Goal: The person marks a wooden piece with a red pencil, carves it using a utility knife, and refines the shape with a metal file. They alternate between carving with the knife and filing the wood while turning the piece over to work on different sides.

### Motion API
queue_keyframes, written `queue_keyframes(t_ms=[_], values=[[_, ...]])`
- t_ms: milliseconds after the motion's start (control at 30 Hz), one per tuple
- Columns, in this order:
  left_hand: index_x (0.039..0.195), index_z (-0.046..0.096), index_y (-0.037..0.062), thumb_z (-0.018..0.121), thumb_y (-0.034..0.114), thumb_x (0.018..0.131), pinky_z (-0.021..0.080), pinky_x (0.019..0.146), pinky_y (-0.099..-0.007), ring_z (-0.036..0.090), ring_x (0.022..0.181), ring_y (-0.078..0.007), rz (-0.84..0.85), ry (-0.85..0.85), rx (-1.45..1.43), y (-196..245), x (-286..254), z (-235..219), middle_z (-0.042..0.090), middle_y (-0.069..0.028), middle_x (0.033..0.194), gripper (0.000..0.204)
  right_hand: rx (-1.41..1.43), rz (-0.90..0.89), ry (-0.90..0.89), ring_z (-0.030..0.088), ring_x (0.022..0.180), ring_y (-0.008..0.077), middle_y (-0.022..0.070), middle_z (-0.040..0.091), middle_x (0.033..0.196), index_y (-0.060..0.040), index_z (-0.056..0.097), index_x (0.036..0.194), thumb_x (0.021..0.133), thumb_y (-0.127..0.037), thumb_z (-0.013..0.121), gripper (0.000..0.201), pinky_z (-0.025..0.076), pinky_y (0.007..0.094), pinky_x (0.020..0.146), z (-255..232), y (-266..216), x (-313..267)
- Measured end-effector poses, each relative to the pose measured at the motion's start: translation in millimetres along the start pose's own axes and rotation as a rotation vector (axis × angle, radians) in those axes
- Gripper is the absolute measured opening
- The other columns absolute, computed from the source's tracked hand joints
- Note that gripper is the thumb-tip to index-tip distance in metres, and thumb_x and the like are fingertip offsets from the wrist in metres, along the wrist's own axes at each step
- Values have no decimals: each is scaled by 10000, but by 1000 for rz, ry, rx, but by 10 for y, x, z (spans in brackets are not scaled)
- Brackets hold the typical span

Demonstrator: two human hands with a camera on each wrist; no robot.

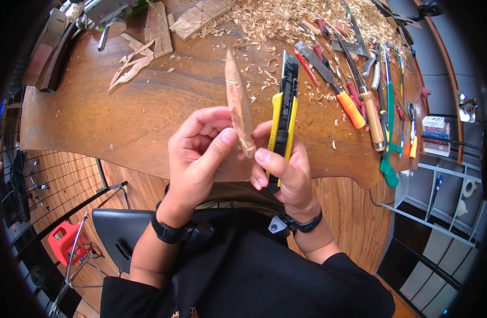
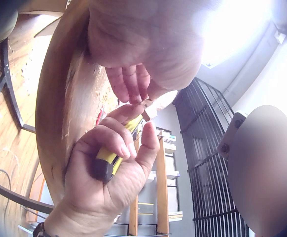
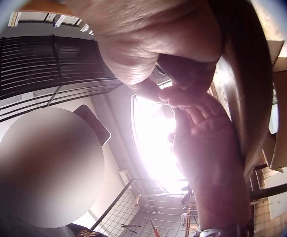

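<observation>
In the head view my left hand [image 1: 195,151] pinches a carved wooden piece [image 1: 237,98] between thumb and fingers. Its pointed end is up, and faint red marks show on its face. My right hand [image 1: 292,177] grips a yellow and black utility knife [image 1: 283,119] that stands nearly upright beside the wood, blade end up. The right thumb tip lies right at the wood's lower end. From the left wrist, the knife's black butt [image 2: 103,169] shows in the right palm. The right wrist view shows the left hand [image 3: 213,138], with the wood mostly hidden.
Below the hands is a brown wooden table [image 1: 132,122]. Wood shavings [image 1: 275,21] pile at the back. Files, chisels with an orange handle [image 1: 351,109] and a green-handled saw [image 1: 390,122] lie at the right. Wood offcuts [image 1: 158,32] lie at back left, near a metal clamp [image 1: 112,32].
</observation>
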State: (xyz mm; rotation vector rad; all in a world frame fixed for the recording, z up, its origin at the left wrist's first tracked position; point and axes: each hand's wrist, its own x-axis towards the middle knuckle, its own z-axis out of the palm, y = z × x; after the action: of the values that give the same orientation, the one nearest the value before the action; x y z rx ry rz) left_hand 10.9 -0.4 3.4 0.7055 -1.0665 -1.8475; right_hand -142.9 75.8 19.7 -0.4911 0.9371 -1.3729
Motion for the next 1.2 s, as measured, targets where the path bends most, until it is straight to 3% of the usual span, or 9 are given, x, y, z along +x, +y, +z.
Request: queue_keyframes(t_ms=[33, 100, 333, 400, 500, 633, 833, 1033, 1200], values=[[1271, 580, -50, 630, 30, 1004, 571, 769, -259, 674, 901, -117, 0, 0, 0, -9, -2, -17, 704, -101, 1072, 283, 10, -23, 3, 584, 611, 88, 85, 662, 960, 13, 565, 1220, 935, -109, 712, 344, 502, 236, 558, 4, 9, -1], [1288, 536, -36, 618, 49, 1011, 559, 930, -328, 707, 1017, -199, 17, -22, 25, -22, -6, -62, 713, -160, 1123, 301, -48, -44, 17, 586, 618, 84, 78, 660, 950, 12, 570, 1224, 930, -100, 724, 350, 501, 233, 558, 53, 5, -1], [1293, 537, -42, 618, 17, 995, 534, 945, -314, 687, 1034, -184, 39, 8, 40, -41, -26, -48, 709, -155, 1129, 315, -67, -47, 41, 587, 619, 79, 59, 651, 898, 19, 589, 1203, 939, -86, 725, 315, 495, 230, 544, 16, 35, -4], [1285, 573, -50, 653, 9, 972, 513, 876, -257, 655, 968, -115, 87, 22, -12, -15, -32, -11, 702, -95, 1094, 329, -44, -61, 49, 582, 606, 83, 59, 646, 886, 20, 591, 1198, 945, -100, 722, 309, 492, 235, 538, 5, 58, -14], [1293, 577, -56, 649, 40, 966, 496, 890, -266, 647, 976, -117, 88, -48, 19, 26, -54, -45, 697, -84, 1097, 348, -15, -75, 65, 572, 581, 92, 56, 633, 853, 20, 594, 1187, 957, -122, 712, 294, 487, 242, 528, 15, 63, -15], [1281, 592, -61, 645, 70, 965, 481, 888, -269, 638, 977, -123, 95, 13, 63, 69, -116, -43, 691, -85, 1108, 347, 7, -65, 90, 559, 563, 93, 47, 616, 803, 14, 599, 1180, 974, -130, 698, 270, 477, 245, 523, 17, 62, -13], [1119, 670, -62, 656, -20, 945, 502, 831, -257, 644, 963, -135, 231, -10, 293, 126, -160, -292, 686, -110, 1065, 180, 1, -91, 102, 545, 562, 86, 46, 612, 793, 2, 605, 1192, 1001, -151, 678, 255, 464, 239, 525, 40, 88, 6], [1074, 680, -54, 717, -35, 902, 510, 707, -220, 645, 786, -87, 106, 121, 469, 219, -215, -250, 728, -84, 962, 178, -151, -108, 204, 556, 549, 101, 97, 629, 853, 31, 543, 1303, 1042, -191, 599, 347, 488, 264, 509, 55, 60, -9], [1071, 690, -36, 753, -9, 882, 483, 598, -208, 613, 672, -44, 72, 132, 682, 283, -222, -341, 731, -52, 910, 201, -353, -13, 178, 612, 614, 136, 133, 636, 968, 61, 475, 1368, 1091, -381, 480, 522, 517, 256, 540, -22, -130, -140]])
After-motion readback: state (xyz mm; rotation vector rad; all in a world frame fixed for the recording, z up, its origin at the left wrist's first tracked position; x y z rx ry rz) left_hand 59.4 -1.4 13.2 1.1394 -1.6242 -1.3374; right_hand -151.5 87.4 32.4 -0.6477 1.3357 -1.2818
